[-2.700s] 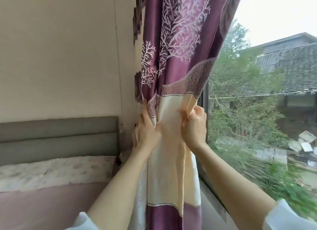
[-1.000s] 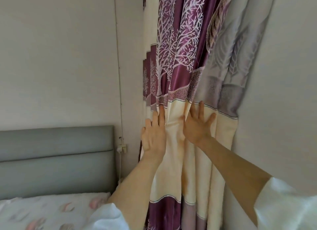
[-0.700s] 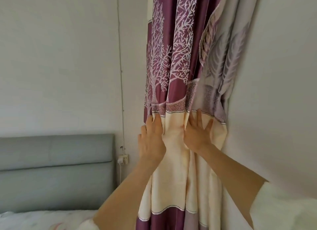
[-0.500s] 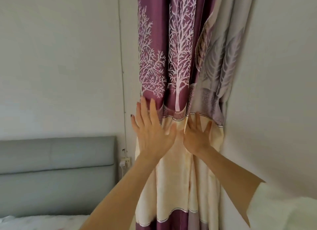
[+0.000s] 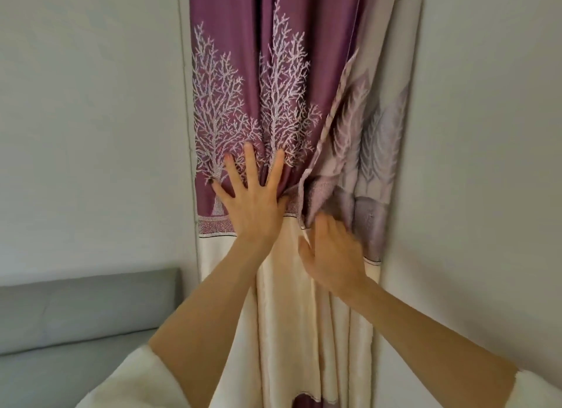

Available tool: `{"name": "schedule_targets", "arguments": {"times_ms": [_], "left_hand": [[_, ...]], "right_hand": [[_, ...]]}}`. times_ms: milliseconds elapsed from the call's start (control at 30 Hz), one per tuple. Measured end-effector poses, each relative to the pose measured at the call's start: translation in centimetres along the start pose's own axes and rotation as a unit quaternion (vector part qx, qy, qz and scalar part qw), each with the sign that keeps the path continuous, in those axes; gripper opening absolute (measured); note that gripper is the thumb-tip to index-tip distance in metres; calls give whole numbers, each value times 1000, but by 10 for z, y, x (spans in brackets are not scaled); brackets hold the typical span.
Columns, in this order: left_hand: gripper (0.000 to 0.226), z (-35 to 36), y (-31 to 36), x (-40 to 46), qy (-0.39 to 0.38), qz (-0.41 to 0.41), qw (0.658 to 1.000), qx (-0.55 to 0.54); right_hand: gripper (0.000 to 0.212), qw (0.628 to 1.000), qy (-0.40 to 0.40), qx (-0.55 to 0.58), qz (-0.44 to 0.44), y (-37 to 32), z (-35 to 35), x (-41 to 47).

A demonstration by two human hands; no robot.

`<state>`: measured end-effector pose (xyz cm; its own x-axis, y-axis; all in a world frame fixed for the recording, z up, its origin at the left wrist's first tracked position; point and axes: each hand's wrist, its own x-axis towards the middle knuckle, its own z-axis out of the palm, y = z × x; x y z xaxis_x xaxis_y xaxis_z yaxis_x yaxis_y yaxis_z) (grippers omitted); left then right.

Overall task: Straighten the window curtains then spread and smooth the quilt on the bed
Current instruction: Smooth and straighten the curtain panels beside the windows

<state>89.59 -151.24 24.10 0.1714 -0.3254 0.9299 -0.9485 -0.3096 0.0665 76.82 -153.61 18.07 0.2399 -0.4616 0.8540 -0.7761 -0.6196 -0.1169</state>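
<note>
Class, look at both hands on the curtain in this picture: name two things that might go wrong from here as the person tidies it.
1. The left hand presses flat with spread fingers on the purple part of the curtain; pushing sideways may bunch new creases beside it.
2. By the right hand, a fold shows the pale back of the cloth; the hand is blurred, so its grip is unclear, and that fold might stay turned over.

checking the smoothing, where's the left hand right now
In the head view the left hand lies flat, fingers spread, on the purple part of the curtain, centre frame, just left of the blurred right hand.
</note>
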Motion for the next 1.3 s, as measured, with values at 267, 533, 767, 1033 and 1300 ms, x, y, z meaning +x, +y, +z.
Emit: {"name": "schedule_targets", "arguments": {"times_ms": [267,533,767,1033,1300], "left_hand": [[87,5,13,4,6,0,1000,0],[90,-7,16,6,28,60,998,14],[96,-17,1,8,18,72,997,15],[95,-15,-3,8,38,95,995,19],[72,-12,-45,4,113,101,988,-21]], "right_hand": [[64,961,251,-41,-107,-12,-80,39],[51,964,169,-198,-51,-22,-110,61],[52,953,173,-250,5,-4,-123,49],[50,947,173,-266,54,-2,-130,49],[77,992,79,-91,22,-13,-101,69]]}}
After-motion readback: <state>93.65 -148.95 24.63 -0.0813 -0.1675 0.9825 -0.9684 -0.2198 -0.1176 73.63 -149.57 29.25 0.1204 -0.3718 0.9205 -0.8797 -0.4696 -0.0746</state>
